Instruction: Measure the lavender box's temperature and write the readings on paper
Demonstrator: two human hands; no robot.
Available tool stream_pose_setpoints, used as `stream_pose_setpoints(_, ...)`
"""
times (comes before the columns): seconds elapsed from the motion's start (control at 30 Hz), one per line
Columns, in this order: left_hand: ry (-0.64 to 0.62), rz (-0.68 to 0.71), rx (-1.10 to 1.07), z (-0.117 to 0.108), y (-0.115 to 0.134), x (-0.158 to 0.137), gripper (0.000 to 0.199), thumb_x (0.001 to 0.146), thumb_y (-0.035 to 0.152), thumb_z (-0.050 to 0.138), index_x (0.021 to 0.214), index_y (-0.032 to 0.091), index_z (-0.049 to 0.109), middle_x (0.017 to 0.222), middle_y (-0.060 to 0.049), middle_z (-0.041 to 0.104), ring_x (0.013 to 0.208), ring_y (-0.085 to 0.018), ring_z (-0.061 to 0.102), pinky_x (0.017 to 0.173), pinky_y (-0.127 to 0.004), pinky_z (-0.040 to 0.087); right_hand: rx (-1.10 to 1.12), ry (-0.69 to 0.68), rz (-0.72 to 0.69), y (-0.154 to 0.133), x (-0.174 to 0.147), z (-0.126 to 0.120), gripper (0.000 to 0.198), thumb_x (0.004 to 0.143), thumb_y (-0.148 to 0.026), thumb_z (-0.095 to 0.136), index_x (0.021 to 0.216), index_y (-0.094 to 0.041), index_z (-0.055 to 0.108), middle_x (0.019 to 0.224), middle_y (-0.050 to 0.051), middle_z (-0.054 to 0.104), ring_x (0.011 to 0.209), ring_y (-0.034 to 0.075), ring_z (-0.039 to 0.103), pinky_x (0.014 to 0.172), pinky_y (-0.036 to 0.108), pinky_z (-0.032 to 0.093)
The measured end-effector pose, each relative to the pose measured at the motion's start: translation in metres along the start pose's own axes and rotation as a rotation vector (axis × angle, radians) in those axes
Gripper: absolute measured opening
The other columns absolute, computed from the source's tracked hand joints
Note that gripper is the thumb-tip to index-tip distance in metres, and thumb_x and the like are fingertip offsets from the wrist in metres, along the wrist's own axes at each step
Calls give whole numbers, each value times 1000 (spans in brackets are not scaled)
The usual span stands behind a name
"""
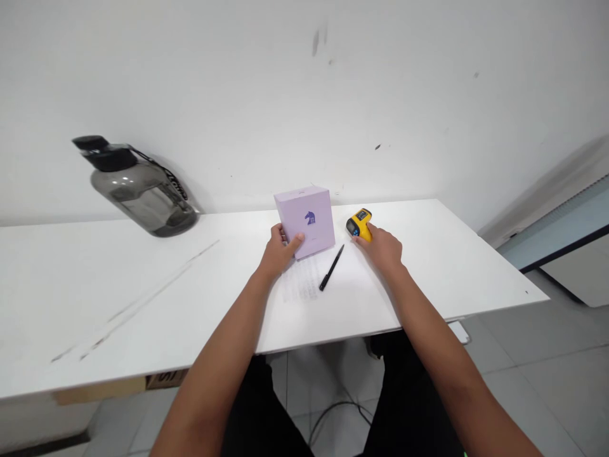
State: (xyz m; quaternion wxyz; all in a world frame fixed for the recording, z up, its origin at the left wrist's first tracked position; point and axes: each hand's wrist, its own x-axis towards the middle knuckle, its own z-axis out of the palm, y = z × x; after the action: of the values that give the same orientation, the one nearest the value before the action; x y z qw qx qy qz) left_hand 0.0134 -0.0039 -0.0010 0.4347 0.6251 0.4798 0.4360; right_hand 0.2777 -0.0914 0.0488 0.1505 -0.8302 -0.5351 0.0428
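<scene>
My left hand (280,251) grips the lower left side of a light purple box (311,219), its thumb across the front face. A dark blue horse-head mark is printed on that face. In my right hand (384,249) is a yellow and black infrared thermometer gun (360,223), held by its handle, with its small screen end towards me. Between the two hands a black pen (332,268) lies on the white table. A sheet of paper (301,282) with faint rows of writing lies beneath the box and beside the pen.
A large grey see-through water bottle (147,190) with a black lid and strap stands at the left by the wall. The white table (143,285) has dark scratch lines. A white object (459,332) shows below the front edge, and a cable (340,406) lies on the floor.
</scene>
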Motion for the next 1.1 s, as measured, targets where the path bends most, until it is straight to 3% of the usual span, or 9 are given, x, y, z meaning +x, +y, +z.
stream_pose_setpoints(0.23,-2,-13,3,0,3,-2,80,79,68,75,137,23,43,144,-18,59,126,-32,63,105,-52,51,-72,-29,-30,-1,2,11,53,100,-53,58,142,-21,61,122,15,69,116,32,59,80,36,43)
stream_pose_setpoints(0.37,4,-14,4,0,2,-2,80,79,68,75,137,24,44,144,-18,60,126,-32,63,105,-52,51,-136,115,-88,-1,-2,14,51,98,-47,61,139,-16,63,134,22,62,121,37,52,91,45,39)
stream_pose_setpoints(0.47,4,-9,3,0,0,-1,81,79,69,75,137,24,44,144,-18,60,126,-32,63,105,-52,51,-163,193,-362,-4,-9,15,36,99,-30,59,132,-18,69,135,21,63,121,36,52,95,45,35)
stream_pose_setpoints(0.6,1,-12,8,0,-2,-2,83,77,69,77,138,23,44,143,-18,60,127,-32,62,106,-52,51,-218,2,-822,-9,-19,20,36,102,-11,48,119,-21,78,100,13,73,98,26,60,87,39,33)
stream_pose_setpoints(0.77,5,6,-26,0,-4,-1,81,77,70,77,136,24,45,140,-16,62,125,-32,63,105,-51,51,-134,-35,-1013,-16,-29,32,37,103,-8,44,121,-16,74,84,11,73,81,22,60,75,35,33)
stream_pose_setpoints(0.87,17,6,-31,1,-5,0,82,76,70,78,135,23,46,138,-16,63,124,-32,63,104,-50,51,213,23,-1011,-21,-41,31,32,108,-23,40,117,-15,70,84,10,72,77,20,61,74,33,39)
stream_pose_setpoints(0.93,25,3,-23,1,-6,1,83,75,70,78,135,23,46,137,-17,63,125,-32,63,104,-50,50,509,-17,-940,-24,-51,29,31,106,-42,47,113,-18,66,81,6,70,71,18,59,71,31,42)
stream_pose_setpoints(1.03,21,1,-5,1,-6,1,84,76,71,77,136,22,45,138,-18,62,124,-31,63,104,-50,50,777,-222,-772,-28,-64,27,41,97,-63,57,88,-23,59,66,-2,58,59,14,50,61,28,40)
stream_pose_setpoints(1.1,20,1,4,0,-5,1,83,76,71,77,136,22,45,139,-18,62,124,-31,63,104,-50,51,856,-383,-682,-31,-68,28,46,98,-66,51,81,-23,56,62,-3,54,57,14,48,58,27,38)
